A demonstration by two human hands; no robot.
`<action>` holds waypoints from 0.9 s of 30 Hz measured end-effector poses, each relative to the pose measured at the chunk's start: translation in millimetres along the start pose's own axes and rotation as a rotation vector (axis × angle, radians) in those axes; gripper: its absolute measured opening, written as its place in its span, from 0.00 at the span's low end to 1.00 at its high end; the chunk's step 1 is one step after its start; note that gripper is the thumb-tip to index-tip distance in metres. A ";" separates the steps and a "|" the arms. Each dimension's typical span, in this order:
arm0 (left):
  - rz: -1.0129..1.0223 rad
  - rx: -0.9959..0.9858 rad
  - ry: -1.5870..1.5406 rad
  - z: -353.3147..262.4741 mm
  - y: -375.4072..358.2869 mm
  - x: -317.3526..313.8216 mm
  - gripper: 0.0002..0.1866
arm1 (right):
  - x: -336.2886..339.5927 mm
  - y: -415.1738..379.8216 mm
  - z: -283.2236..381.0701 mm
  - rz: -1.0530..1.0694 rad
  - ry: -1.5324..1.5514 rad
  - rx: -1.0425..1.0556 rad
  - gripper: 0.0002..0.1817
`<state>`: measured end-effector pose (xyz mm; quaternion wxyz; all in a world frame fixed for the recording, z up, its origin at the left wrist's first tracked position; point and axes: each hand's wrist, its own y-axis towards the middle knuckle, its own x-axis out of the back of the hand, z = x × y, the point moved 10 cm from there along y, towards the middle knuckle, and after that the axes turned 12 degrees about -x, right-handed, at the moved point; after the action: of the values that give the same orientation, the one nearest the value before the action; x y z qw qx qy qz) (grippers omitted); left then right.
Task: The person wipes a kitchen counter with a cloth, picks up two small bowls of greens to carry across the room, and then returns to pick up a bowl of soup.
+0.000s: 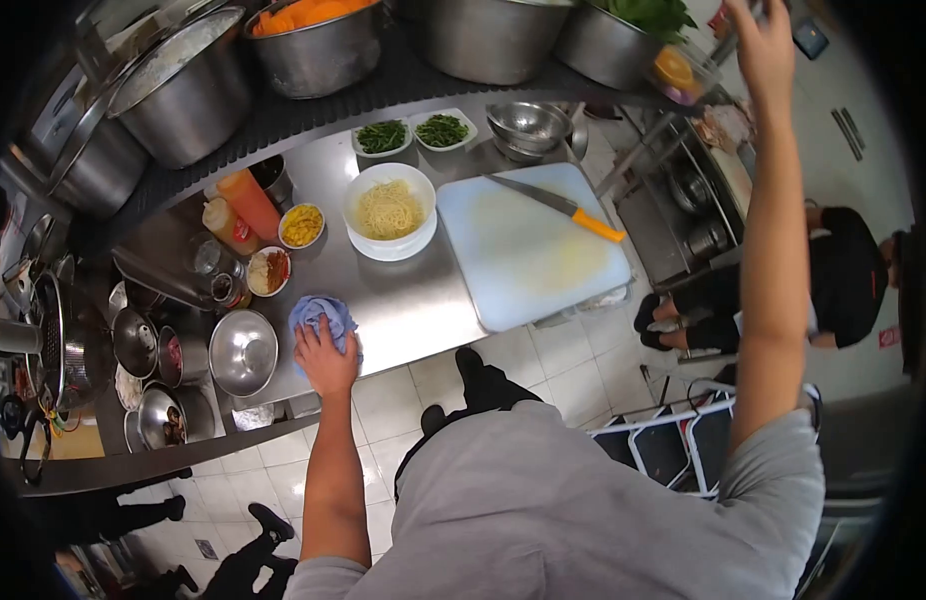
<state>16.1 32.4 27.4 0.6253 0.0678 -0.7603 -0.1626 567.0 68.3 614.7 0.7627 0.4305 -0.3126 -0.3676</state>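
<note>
On the steel counter [423, 318], my left hand [326, 357] presses down on a crumpled blue cloth [321, 312]. My right hand [763, 35] is raised at the top right, by the end of the upper shelf; what its fingers hold, if anything, I cannot make out. A white bowl of noodles [388, 210] stands right of the cloth. Beyond it, a knife with an orange handle [595, 226] lies on a white cutting board [533, 262]. Left of the cloth sits an empty steel bowl [243, 352].
Steel pots [316, 55] line the upper shelf [403, 97]. Two dishes of greens [442, 130], small bowls of toppings [301, 226] and sauce bottles [249, 205] stand on the counter. Another person [848, 275] is at the right; other legs [248, 560] show lower left.
</note>
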 end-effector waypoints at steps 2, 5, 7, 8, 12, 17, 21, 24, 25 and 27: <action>0.024 -0.021 -0.012 -1.1 0.2 1.8 0.36 | -9.4 -83.1 -17.1 0.251 0.158 -0.173 0.19; 0.008 0.000 -0.071 -0.2 1.5 5.7 0.33 | -81.4 -244.9 -45.9 0.873 0.219 -0.509 0.12; -0.009 0.037 -0.108 8.5 0.4 2.1 0.32 | -133.4 -364.7 -103.1 1.170 0.352 -0.943 0.10; -0.028 0.047 -0.156 12.4 -0.1 -0.7 0.30 | -152.9 -400.5 -117.3 1.210 0.387 -1.000 0.09; -0.050 0.115 -0.196 19.6 -3.8 -5.3 0.27 | -215.4 -454.9 -164.4 1.208 0.290 -1.245 0.09; -0.365 0.088 -0.121 6.1 -2.3 35.7 0.24 | -296.0 -436.1 -259.7 0.868 0.257 -1.313 0.13; -0.472 0.054 -0.225 -12.7 33.6 52.0 0.20 | -359.7 -426.4 -308.1 0.855 0.175 -1.312 0.16; -0.485 0.074 -0.374 -34.3 89.6 52.0 0.17 | -394.4 -434.7 -337.2 0.854 0.138 -1.394 0.17; -0.497 0.120 -0.422 -36.7 106.7 50.2 0.16 | -398.1 -444.7 -358.3 0.810 0.162 -1.518 0.17; -0.525 0.172 -0.469 -48.4 133.3 53.6 0.15 | -431.3 -436.7 -459.5 0.907 0.248 -1.182 0.17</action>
<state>65.3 133.2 129.4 0.3631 0.2737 -0.8506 -0.2642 573.8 465.6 -41.0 0.9728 -0.1831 -0.1215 -0.0729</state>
